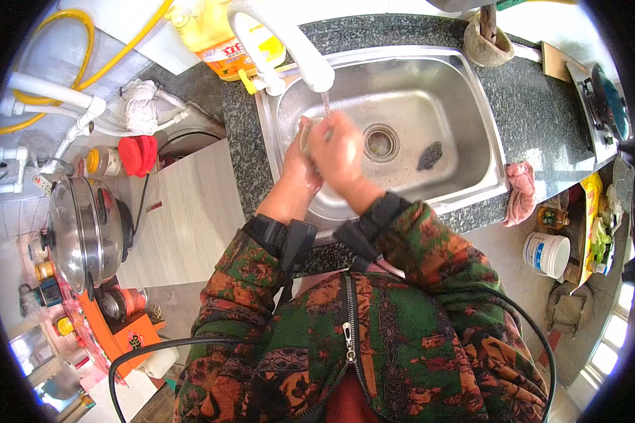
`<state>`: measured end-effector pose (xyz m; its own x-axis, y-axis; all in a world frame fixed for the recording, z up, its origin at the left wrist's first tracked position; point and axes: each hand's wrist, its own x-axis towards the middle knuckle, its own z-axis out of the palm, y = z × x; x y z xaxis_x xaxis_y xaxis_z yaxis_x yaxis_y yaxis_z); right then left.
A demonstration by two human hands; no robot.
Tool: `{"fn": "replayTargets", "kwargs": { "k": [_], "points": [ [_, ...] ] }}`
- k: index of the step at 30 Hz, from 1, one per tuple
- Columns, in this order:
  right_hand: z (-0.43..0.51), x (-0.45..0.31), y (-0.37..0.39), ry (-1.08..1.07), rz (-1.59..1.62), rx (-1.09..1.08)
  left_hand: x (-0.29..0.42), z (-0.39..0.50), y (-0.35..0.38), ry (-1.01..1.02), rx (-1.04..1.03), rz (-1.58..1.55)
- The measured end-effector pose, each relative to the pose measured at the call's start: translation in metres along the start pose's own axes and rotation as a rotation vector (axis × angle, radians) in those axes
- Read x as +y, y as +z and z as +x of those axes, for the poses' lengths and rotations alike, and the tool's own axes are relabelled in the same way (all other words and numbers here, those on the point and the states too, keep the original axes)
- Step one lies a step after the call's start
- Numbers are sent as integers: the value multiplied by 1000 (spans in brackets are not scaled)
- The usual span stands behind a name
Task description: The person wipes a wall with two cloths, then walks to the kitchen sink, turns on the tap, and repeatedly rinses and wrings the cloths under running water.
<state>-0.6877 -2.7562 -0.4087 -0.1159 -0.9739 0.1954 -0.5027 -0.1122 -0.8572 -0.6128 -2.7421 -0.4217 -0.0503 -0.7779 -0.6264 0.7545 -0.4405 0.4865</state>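
Note:
Water runs from a white faucet (317, 74) over both hands, which are close together above the left part of a stainless steel sink (428, 111). My left hand (296, 164) holds a small pale, rounded object (308, 138), mostly hidden by the fingers, so its kind is unclear. Bent over that object, my right hand (341, 150) touches it; its fingers are blurred. A dark scouring pad or cloth (430, 155) lies on the sink floor, right of the drain (381, 143).
Speckled stone countertop (529, 106) surrounds the sink. A yellow detergent jug (217, 37) stands behind it at the left, a stone mortar (487, 45) at the back right. A pink cloth (520, 193) hangs over the front edge. At the left is a lidded steel pot (84, 232).

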Motion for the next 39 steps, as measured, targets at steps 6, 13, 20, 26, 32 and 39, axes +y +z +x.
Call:
{"fn": "replayTargets", "kwargs": {
  "k": [6,13,20,26,32,39],
  "points": [
    [12,-3,-14,39,60,60,0,1,-3,-5,22,234],
    [-16,3,-5,-18,80,-134,-2,1,-15,-4,-281,-5],
    [10,14,-11,140,218,-33,1,10,-8,79,-196,-71],
    [-37,13,6,-147,185,-31,16,9,-4,120,-76,-67],
    [25,40,-5,332,410,30,-14,-13,20,272,-228,186],
    [-21,1,-20,-237,221,-19,18,0,8,165,-102,21]
  ]
}}
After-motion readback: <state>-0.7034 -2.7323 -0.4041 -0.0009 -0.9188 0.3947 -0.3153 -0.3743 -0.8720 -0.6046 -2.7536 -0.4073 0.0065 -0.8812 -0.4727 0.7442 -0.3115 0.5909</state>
